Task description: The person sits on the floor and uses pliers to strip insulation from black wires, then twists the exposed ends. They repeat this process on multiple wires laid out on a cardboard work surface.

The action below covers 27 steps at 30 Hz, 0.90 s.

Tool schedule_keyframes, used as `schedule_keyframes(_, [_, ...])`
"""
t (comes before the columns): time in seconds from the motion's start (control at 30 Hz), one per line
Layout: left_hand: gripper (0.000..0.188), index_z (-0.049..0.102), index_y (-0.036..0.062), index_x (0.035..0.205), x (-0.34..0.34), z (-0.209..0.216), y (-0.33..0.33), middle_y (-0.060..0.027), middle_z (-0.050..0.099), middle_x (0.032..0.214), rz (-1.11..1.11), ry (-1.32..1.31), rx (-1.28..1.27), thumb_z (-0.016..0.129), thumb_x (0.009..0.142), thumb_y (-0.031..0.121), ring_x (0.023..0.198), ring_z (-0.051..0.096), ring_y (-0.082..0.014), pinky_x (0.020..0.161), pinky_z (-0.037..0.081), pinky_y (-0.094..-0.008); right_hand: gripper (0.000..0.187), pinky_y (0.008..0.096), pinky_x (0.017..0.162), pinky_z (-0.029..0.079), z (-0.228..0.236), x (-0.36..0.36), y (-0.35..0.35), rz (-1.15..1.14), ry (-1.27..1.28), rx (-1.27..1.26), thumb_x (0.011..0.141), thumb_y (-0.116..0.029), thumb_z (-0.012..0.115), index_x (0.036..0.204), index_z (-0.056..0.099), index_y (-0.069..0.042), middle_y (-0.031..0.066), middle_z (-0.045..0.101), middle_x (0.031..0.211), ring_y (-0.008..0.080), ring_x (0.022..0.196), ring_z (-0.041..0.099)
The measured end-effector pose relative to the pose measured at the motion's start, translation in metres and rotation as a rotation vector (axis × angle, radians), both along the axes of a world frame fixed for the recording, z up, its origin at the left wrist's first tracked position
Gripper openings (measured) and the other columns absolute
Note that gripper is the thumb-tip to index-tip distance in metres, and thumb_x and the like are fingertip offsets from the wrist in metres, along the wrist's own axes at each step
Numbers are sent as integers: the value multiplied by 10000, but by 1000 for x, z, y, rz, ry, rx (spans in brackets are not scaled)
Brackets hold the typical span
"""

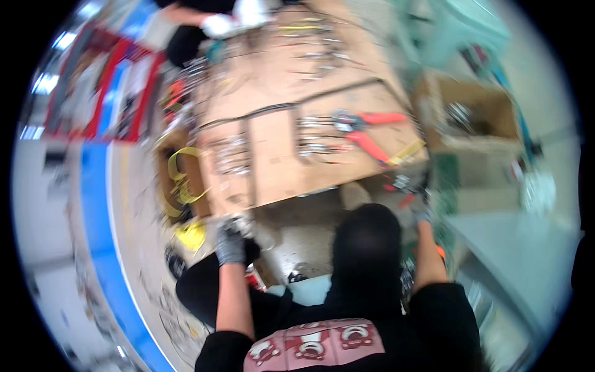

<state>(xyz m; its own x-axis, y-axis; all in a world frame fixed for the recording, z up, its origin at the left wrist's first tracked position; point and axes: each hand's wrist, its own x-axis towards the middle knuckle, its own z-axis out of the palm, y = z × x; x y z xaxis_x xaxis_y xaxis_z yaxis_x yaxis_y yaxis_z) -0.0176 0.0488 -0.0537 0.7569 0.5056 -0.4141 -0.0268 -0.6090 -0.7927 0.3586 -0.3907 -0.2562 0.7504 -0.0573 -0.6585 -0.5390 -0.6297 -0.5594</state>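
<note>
My left hand (231,240), in a grey glove, is at the near left corner of the wooden-coloured table (271,152). Motion smears its fingers, so any held thing is lost to view. At the near right corner is my right hand (423,209), also gloved and blurred. Close by it shows a small silver piece (401,181) with bits of red around it, perhaps a tool; whether the hand grips it is unclear. On the tabletop lie red-handled pliers (365,129). Beside them are several short metallic pieces (313,136), with a further group (229,154) to the left.
Dark strips (266,110) cross the table. Another person's white-gloved hands (218,26) work at the far end. A cardboard box (477,118) with metal parts stands right; another box (180,180) with a yellow band sits left. Red racks (105,93) stand far left.
</note>
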Motion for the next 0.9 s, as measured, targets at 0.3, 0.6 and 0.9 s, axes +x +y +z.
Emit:
schedule_keyframes(0.3, [213, 546, 129, 1081, -30, -25, 28, -44, 586, 1044, -1760, 2275, 1347, 529, 901, 244, 927, 565, -182, 738, 485, -303, 1032, 395, 1060, 280, -36, -4, 12, 98, -58, -650, 590, -522, 755, 1380, 260, -79, 173, 376, 1351, 325, 1269, 351])
schedule_keyframes(0.6, [229, 570, 140, 1098, -40, -15, 21, -48, 598, 1005, -1650, 2125, 1488, 487, 913, 247, 878, 566, -193, 767, 478, -321, 852, 396, 946, 409, -8, 13, 35, 65, -85, -684, 616, -426, 764, 1296, 381, -85, 198, 455, 1228, 348, 1149, 468])
schedule_keyframes(0.9, [313, 541, 90, 1121, -47, -26, 32, -66, 577, 1074, -1751, 2201, 1334, 513, 903, 312, 970, 538, -205, 834, 447, -324, 1084, 433, 1093, 198, -7, 5, 40, 49, 126, -688, 619, -499, 740, 1430, 136, -108, 148, 197, 1464, 331, 1348, 202])
